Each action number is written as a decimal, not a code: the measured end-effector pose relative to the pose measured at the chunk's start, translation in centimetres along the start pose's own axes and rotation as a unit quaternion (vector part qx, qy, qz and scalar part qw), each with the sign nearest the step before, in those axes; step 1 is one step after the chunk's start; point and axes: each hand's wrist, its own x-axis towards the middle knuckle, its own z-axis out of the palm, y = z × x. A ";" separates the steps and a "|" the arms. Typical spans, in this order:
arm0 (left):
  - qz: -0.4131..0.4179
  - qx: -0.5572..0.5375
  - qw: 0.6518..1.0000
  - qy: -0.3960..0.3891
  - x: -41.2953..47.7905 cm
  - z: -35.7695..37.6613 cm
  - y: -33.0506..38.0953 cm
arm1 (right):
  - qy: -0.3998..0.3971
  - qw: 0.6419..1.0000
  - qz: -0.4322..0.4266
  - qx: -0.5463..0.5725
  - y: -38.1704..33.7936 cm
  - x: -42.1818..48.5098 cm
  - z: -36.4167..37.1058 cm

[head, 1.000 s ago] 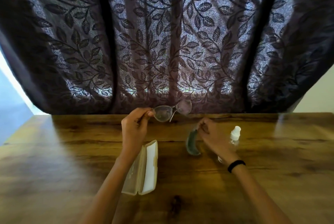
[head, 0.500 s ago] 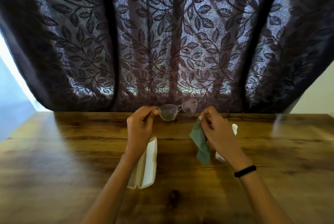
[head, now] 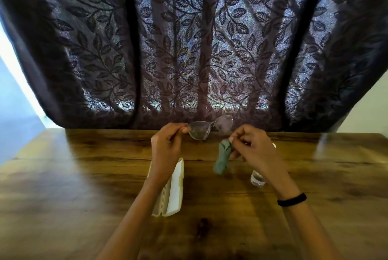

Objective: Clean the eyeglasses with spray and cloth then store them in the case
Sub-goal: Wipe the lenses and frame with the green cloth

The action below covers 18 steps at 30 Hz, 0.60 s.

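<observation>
Glossy grained wood table point(head: 84, 175), soft matt green cloth point(head: 221, 162), smooth cream plastic case point(head: 175, 188), clear-framed eyeglasses point(head: 210, 129)

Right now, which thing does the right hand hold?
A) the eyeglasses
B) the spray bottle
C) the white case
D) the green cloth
D: the right hand pinches the green cloth in its fingers, while the left hand holds the eyeglasses.

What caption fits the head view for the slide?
Left hand holds eyeglasses up; right hand pinches green cloth over wooden table, case open.
</observation>
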 end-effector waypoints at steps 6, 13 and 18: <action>0.000 -0.006 1.000 0.003 -0.2 0.0 0.1 | -0.042 0.959 0.025 0.279 -1.5 -0.3 0.3; -0.009 -0.003 1.000 0.016 -0.3 0.6 0.8 | 0.019 0.948 -0.071 0.309 -2.5 0.1 2.8; 0.003 0.017 1.000 0.019 -0.2 0.6 1.4 | 0.150 0.966 -0.202 0.055 -1.8 -0.5 5.0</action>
